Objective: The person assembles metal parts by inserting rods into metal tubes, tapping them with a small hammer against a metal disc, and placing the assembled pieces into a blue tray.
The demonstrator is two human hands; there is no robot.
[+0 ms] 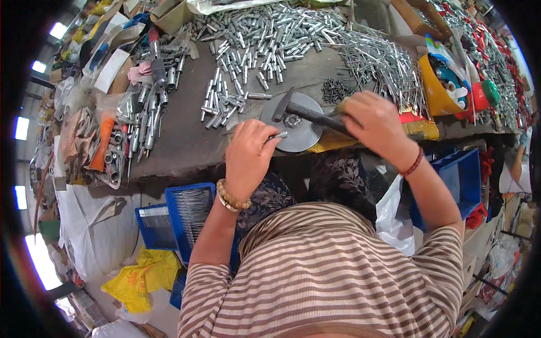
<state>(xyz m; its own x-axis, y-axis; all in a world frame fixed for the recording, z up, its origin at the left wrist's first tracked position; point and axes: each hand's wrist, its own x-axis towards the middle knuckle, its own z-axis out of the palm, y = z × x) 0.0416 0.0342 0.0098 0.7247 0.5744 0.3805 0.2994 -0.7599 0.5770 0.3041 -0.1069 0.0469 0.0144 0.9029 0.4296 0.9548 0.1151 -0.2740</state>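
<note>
My left hand [249, 153] pinches a short shiny metal rod [277, 136] between thumb and fingers, over the near left edge of a round grey metal disc [298, 142]. My right hand [376, 125] is wrapped round the dark handle of a hammer [318, 117]. The hammer's head lies above the disc's left part, with the handle slanting across it. A small ring-shaped metal piece [292, 120] sits near the middle of the disc, just under the handle. Whether the hammer touches it I cannot tell.
Shiny metal sleeves [248, 56] are heaped at the back, thin metal pins [389, 65] at the right. Small dark screws [337, 89] lie beyond the disc. A yellow container [435, 93] stands far right; a power drill [158, 65] lies left. Blue bins [179, 225] sit below the table edge.
</note>
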